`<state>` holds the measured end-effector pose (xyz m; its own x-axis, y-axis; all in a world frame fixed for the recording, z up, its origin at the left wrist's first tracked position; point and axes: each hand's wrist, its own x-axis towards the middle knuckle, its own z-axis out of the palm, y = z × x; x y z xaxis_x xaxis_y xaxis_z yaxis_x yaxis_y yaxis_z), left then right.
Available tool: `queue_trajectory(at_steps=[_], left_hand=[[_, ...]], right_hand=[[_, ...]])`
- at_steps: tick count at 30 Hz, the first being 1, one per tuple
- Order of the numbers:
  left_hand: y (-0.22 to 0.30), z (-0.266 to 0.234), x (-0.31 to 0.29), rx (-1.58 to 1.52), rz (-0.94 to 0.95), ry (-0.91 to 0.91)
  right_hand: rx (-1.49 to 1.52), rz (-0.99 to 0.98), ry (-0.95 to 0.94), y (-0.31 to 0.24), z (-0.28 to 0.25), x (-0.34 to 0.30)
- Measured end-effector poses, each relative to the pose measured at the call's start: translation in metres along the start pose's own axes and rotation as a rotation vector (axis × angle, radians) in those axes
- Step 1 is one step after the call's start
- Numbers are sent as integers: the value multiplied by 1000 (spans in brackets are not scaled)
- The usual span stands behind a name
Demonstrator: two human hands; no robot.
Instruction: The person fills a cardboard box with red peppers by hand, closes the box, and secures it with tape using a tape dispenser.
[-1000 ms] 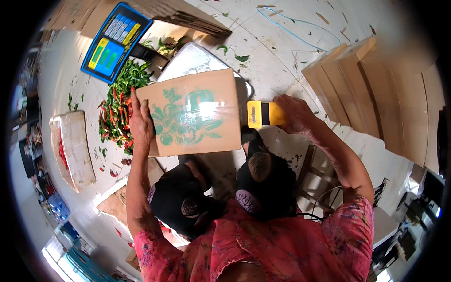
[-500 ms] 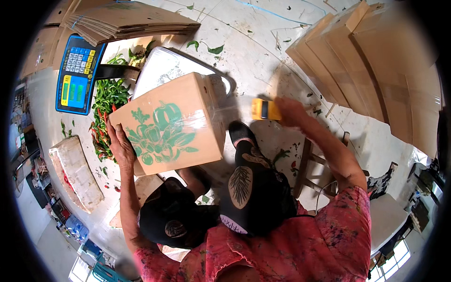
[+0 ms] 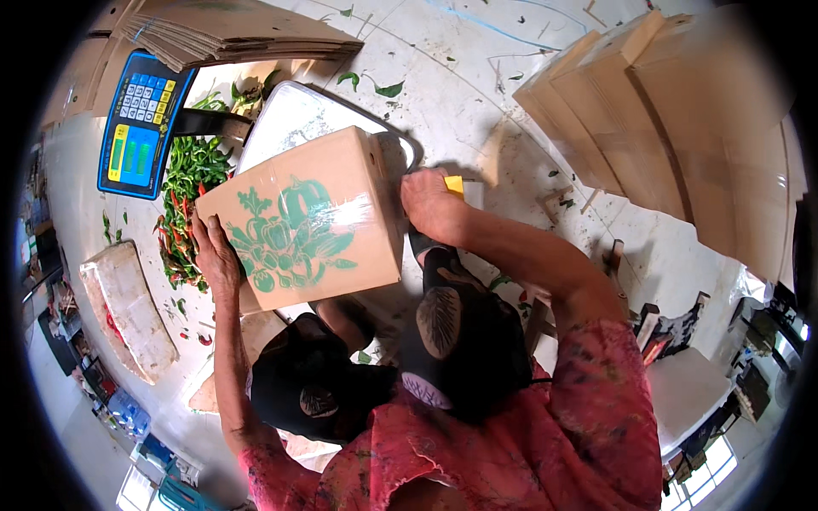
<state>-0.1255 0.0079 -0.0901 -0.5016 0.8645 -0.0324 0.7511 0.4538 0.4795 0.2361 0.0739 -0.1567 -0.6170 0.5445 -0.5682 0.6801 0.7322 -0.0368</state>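
Note:
A cardboard box [image 3: 298, 238] with green printed vegetables sits tilted in front of me, partly over the white scale platform [image 3: 294, 119]. Clear tape shines on its printed face. My left hand [image 3: 217, 260] grips the box's left edge, thumb on the printed face and fingers along the side. Beyond the box's right side, my right hand [image 3: 433, 207] is closed round a yellow tape dispenser [image 3: 455, 185]. Most of the dispenser is hidden by that hand. Whether the hand touches the box, I cannot tell.
A blue scale display [image 3: 141, 128] stands at the left, beside a heap of green and red chillies [image 3: 189, 192]. Flattened cartons [image 3: 247, 38] are stacked at the far left. Large boxes [image 3: 656, 119] stand at the right. A foam block [image 3: 128, 311] lies at the left.
My right hand has moved left with the tape dispenser, from out over the floor to close beside the box's right side. My left hand stays on the box.

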Motion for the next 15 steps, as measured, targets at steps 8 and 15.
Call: queue_trajectory(at_steps=[8,15], left_hand=[[-19,-6,-3,23,20,31],[-16,-6,9,52,67,5]], right_hand=[[-208,-147,-47,-17,-24,2],[-111,-83,-178,-36,-13,1]])
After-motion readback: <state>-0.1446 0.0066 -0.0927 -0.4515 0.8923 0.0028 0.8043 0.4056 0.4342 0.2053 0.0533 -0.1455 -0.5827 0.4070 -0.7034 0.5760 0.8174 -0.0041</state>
